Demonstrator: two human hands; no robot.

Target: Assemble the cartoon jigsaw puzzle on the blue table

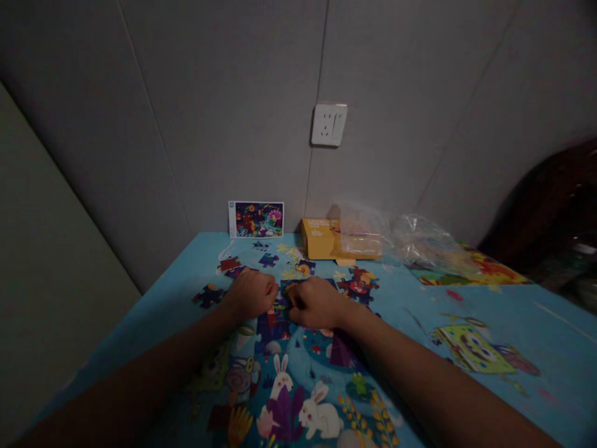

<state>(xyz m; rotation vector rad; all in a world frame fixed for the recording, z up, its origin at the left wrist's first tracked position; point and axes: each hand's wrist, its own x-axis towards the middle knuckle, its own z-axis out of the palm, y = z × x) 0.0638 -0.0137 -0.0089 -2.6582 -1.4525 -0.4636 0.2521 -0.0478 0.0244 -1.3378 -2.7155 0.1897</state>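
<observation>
A partly joined jigsaw puzzle (pixel 298 358) with white rabbits, purple leaves and a frog runs from the near edge of the view up to my hands. At its upper left is my left hand (pixel 254 294), closed with fingers curled; anything in them is hidden. Beside it, my right hand (pixel 317 303) is closed at the puzzle's top edge, its fingertips on a dark blue jigsaw piece (pixel 285 287). A narrow gap separates the two hands. Loose pieces lie around them: a dark piece (pixel 208 295) at left, a blue one (pixel 269 259) behind, and a joined cluster (pixel 359 285) at right.
A picture card (pixel 259 220) leans on the wall at the back. Right of it lie a yellow box (pixel 321 239) and crumpled clear plastic (pixel 420 239) over a colourful sheet (pixel 471 269). The blue cartoon-printed tabletop (pixel 153 323) meets the wall, which carries a socket (pixel 329 124).
</observation>
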